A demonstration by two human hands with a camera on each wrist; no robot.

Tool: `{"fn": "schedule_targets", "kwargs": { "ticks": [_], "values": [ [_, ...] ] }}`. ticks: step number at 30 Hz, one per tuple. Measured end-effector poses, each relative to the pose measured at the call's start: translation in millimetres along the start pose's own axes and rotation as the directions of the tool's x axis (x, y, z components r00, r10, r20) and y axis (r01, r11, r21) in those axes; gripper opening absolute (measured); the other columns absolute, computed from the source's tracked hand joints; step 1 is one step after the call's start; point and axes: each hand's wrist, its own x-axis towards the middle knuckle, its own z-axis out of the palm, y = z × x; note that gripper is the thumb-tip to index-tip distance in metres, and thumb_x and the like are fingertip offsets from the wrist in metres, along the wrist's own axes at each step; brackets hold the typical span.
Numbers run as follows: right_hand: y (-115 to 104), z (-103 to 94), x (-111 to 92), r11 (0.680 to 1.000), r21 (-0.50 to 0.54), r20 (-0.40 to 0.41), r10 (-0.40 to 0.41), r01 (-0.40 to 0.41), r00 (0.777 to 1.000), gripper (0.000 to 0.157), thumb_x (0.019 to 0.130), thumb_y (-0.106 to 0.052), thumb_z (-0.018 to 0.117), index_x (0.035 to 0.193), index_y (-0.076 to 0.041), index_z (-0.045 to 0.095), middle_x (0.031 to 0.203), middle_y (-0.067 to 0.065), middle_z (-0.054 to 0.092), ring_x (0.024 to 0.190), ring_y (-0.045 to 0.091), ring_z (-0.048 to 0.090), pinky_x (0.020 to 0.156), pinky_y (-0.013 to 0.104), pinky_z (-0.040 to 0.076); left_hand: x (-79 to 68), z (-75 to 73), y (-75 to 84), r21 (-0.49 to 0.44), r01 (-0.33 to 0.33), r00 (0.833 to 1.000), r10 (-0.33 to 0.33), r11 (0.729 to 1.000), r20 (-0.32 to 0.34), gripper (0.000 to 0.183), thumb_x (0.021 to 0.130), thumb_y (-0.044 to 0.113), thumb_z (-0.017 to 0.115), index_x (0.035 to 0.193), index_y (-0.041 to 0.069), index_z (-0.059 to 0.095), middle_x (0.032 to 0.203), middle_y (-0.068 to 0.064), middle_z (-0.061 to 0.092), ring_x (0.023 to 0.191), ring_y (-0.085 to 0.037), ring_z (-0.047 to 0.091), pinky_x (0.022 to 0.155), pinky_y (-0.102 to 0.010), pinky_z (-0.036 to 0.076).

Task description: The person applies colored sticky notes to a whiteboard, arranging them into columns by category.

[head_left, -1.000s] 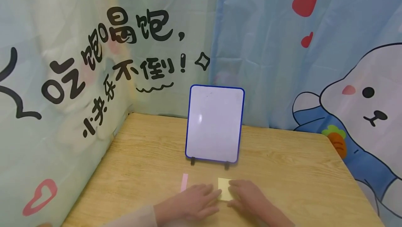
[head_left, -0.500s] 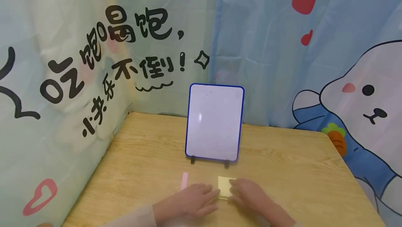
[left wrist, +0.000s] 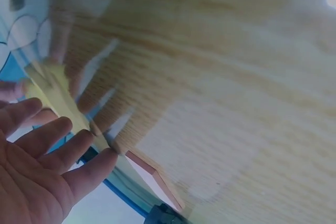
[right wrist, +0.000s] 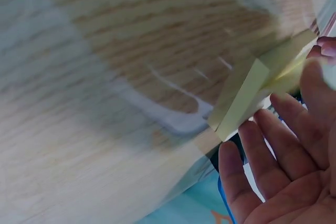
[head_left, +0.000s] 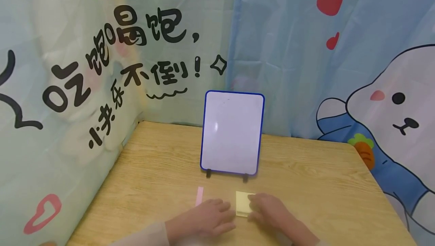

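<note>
A yellow sticky note pad (head_left: 242,203) lies on the table in front of the whiteboard. My right hand (head_left: 273,210) pinches it by its right side, fingers at the far part and thumb nearer me. In the right wrist view the yellow pad (right wrist: 244,98) shows its thick edge close to the fingertips (right wrist: 229,150). My left hand (head_left: 209,217) is spread palm down, its fingertips right at the pad's left edge. Partly covered by that hand is a narrow pink sticky note pad (head_left: 199,196), also seen as a pink block (left wrist: 155,179) in the left wrist view.
A small blue-rimmed whiteboard (head_left: 232,132) stands upright on dark feet (head_left: 209,173) behind the pads. The wooden table (head_left: 306,170) meets printed curtains at the left and back (head_left: 278,68). Light glares on the board's face.
The left fingertips have drawn back slightly leftward from the yellow pad. The right thumb has tucked in at the pad's near edge, where a thin layered line now shows. Board and pink pad stay put.
</note>
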Motion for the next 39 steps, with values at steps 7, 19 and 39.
{"fn": "schedule_targets", "kwargs": {
  "ticks": [7, 19, 39],
  "values": [
    [-3, -0.6, 3, 0.994, 0.072, -0.019, 0.085, -0.084, 0.996, 0.015, 0.088, -0.008, 0.066, 0.078, -0.018, 0.066, 0.071, -0.007, 0.064, 0.064, 0.008, 0.058, 0.062, 0.029, 0.053, -0.6, 1.3, 0.6, 0.022, -0.045, 0.998, 0.046, 0.999, -0.047, 0.037, 0.106, 0.046, 0.032, 0.117, 0.024, 0.060, 0.101, 0.010, 0.056, 0.087, -0.004, 0.052, 0.080, -0.020, 0.046],
    [4, 0.0, 6, 0.969, 0.102, -0.024, 0.228, -0.225, 0.973, 0.013, 0.092, -0.010, 0.064, 0.094, -0.016, 0.075, 0.089, 0.001, 0.076, 0.079, 0.020, 0.070, 0.074, 0.037, 0.057, -2.0, 14.6, 4.2, -0.053, 0.040, 0.985, -0.030, 0.998, 0.172, 0.069, 0.102, 0.062, 0.003, 0.158, 0.027, 0.020, 0.165, 0.003, 0.022, 0.151, -0.021, 0.023, 0.119, -0.045, 0.029],
    [41, 2.6, 25, 0.935, 0.229, -0.059, 0.290, -0.270, 0.955, 0.014, 0.091, -0.012, 0.067, 0.082, -0.016, 0.076, 0.076, -0.004, 0.073, 0.071, 0.011, 0.066, 0.071, 0.033, 0.057, 4.0, -2.1, 10.4, 0.003, 0.098, 0.961, -0.096, 0.995, 0.258, 0.076, 0.099, 0.069, 0.010, 0.155, 0.023, 0.033, 0.162, 0.006, 0.031, 0.149, -0.020, 0.030, 0.118, -0.051, 0.029]
  ]
}}
